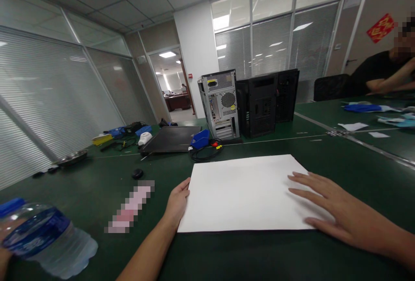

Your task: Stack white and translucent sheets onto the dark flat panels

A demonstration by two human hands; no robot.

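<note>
A blank white sheet of paper lies in front of me on the green table. At its left edge is my left hand, closed on the edge, the fingers partly hidden under it. My right hand is open over the sheet's right side, fingers spread and slightly blurred. Whether its fingertips touch the paper I cannot tell. A large clear water bottle with a blue cap and label leans at the lower left. Another person's hand shows partly at the frame edge beside it.
Beyond the paper stand an open silver computer case and black case parts. A dark flat panel, a blue connector with cable and a round black object lie leftward. A person sits at far right.
</note>
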